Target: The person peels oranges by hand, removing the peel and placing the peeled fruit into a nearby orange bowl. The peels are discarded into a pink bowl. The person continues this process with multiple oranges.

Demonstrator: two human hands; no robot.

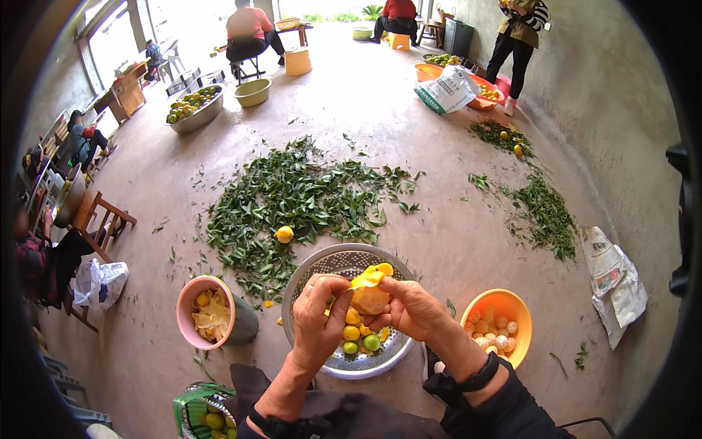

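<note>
Above a perforated metal colander (366,374), my two hands work on one partly peeled citrus fruit (369,300). My left hand (322,311) pinches the edge of its yellow peel (374,274) between thumb and forefinger. Fingers of my right hand (412,308) hold the fruit from the other side, with the thumb against the raised peel flap. The paler inner surface shows below that flap. Several yellow and green citrus fruits lie in the colander, including a green one (372,343); my hands hide some of its contents.
Left of the colander, a pink-rimmed bucket (233,313) contains peels. An orange basin (524,324) of peeled fruits stands right. A basket (189,409) of fruit sits lower left. Cut leaves (296,192) cover the floor ahead. Other people sit or stand farther off.
</note>
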